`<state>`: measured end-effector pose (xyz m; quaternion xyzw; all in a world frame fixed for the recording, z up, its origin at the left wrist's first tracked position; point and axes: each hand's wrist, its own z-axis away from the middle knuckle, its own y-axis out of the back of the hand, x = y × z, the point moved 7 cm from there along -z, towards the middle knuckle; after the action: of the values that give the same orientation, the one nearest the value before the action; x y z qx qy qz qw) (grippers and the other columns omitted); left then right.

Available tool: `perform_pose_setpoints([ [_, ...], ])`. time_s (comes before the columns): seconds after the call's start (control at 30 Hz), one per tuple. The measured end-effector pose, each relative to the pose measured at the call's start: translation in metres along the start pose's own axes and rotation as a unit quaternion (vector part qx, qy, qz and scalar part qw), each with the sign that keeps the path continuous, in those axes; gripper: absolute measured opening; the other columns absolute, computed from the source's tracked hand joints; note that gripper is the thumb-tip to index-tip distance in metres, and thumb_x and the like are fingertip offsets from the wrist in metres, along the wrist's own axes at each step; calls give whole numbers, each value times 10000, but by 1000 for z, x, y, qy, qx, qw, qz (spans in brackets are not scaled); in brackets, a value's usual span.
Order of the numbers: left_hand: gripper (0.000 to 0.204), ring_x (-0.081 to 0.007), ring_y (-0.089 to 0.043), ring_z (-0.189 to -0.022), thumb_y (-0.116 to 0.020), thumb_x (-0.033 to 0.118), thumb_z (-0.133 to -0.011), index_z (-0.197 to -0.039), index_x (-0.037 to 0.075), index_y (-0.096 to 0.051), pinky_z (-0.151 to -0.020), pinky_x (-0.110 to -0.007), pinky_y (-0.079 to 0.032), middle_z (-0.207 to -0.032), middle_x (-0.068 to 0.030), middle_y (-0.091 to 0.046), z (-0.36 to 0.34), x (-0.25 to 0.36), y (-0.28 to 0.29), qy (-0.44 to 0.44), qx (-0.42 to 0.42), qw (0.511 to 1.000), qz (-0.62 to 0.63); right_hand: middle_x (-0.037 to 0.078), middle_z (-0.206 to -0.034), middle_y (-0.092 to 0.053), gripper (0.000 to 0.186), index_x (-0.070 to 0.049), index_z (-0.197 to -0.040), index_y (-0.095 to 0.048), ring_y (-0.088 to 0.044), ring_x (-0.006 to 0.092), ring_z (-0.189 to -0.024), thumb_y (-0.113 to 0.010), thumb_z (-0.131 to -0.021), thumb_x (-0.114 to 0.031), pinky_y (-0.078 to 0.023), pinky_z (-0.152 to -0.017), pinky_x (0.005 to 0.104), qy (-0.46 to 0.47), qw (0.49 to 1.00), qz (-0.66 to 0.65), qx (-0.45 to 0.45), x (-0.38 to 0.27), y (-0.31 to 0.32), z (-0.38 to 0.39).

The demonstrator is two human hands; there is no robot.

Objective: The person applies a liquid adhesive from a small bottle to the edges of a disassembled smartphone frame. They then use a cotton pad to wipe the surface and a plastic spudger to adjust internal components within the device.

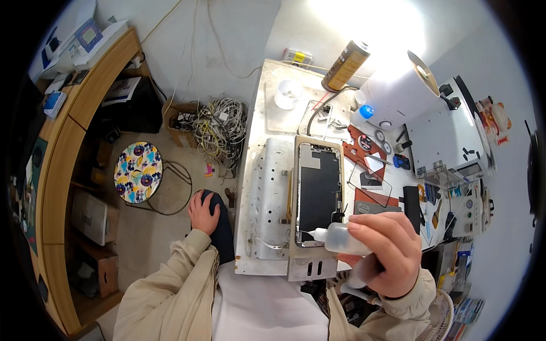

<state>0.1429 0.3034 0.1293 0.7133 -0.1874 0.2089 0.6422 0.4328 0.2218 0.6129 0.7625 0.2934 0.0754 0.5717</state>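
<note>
Right hand (pixel 384 253) at 5 o'clock is wrapped around a small squeeze bottle (pixel 341 240), nozzle at the bottom edge of the phone screen (pixel 318 193) in its metal jig (pixel 310 210). We'd go with tiny drops along the edge. Left hand (pixel 203 211) rests loosely on our knee at 7 o'clock

The squeeze bottle (pixel 343 238) looks like soft, milky, translucent plastic. The phone's screen (pixel 318 193) is glossy black glass in a dull metal jig (pixel 307 264). The surface (pixel 267 113) is scuffed, matt white (pretty stained). The sleeves (pixel 170 284) are beige cloth.
</note>
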Motion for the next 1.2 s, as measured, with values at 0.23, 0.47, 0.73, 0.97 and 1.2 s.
perform_pose_setpoints([
  [0.23,494,-375,-373,-1494,-741,282,-927,-1394,153,-643,-1209,-559,-297,-1560,-141,-483,-1,1,-2,-5,-8,1000,14,181,-1135,-702,544,6,-1244,-590,-705,258,-1038,-872,-822,-191,-581,-872,379,-272,796,-498,211,78,-23,85],
  [0.47,489,-376,-403,-1470,-735,270,-922,-1386,147,-645,-1178,-551,-335,-1552,-131,-495,-2,0,-3,-10,0,1000,-7,153,-1184,-678,609,-8,-1425,-521,-613,157,-914,-660,-1052,-469,-381,-500,234,-305,582,-613,438,150,-67,189],
  [0.73,494,-381,-413,-1461,-744,242,-897,-1371,132,-654,-1195,-553,-324,-1552,-136,-502,-6,0,-7,-25,-3,999,-28,123,-1279,-708,473,-13,-1425,-569,-589,79,-915,-726,-1014,-186,-401,-586,213,-441,720,-359,397,197,-65,212],
  [0.97,498,-394,-427,-1444,-748,241,-882,-1359,130,-664,-1185,-567,-334,-1545,-145,-505,-4,-7,-11,-25,5,999,-28,104,-1159,-742,520,21,-1340,-636,-697,173,-1008,-828,-910,-199,-537,-919,334,-476,784,-38,398,309,-41,186],
  [1.2,507,-376,-448,-1431,-734,284,-886,-1366,142,-655,-1179,-553,-345,-1514,-152,-529,-10,3,-5,-10,6,999,-44,186,-1194,-744,547,-36,-1352,-640,-736,343,-1057,-815,-891,-271,-564,-927,440,-450,839,70,297,367,-74,175],
])
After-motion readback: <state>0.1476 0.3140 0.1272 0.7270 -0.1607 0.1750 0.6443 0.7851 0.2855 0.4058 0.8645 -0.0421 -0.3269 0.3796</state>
